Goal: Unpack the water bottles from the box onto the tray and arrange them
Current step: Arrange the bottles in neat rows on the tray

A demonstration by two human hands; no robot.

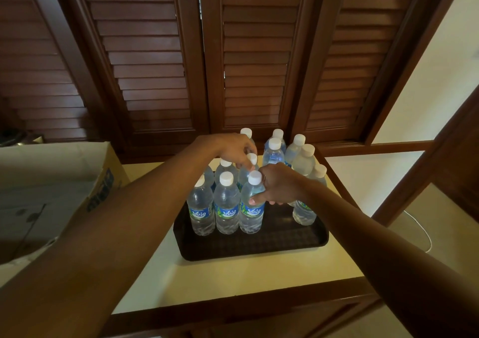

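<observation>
Bottles of water stand upright on a dark tray (259, 247) that sits on a pale tabletop (233, 278). In the front row three of them stand side by side, touching, their blue labels facing the camera: a left bottle (201, 208), a middle bottle (226, 205) and a right bottle (252, 205).

The right hand (280, 184) grips the right bottle just below its shoulder; the thumb (255, 200) presses the near side above the label and the other fingers curl round its far side, mostly hidden. Its white cap (254, 177) shows just left of the knuckles.

The left hand (233, 148) reaches over the second row, its fingers curled down and pinching the neck of a bottle behind (246, 174), right under that bottle's cap (252, 158). How firmly it holds I cannot tell, since the fingertips overlap the plastic.

More bottles fill the back of the tray in a looser cluster on the right (298, 156), white caps up, some tight against each other. One bottle (304, 213) stands at the right edge of the tray, partly behind the right wrist. The near strip of the tray carries no bottles.

A cardboard box (77, 182) stands to the left of the tray with its flap raised; its inside is not clearly visible. Brown louvred shutters (155, 65) rise behind the table.
</observation>
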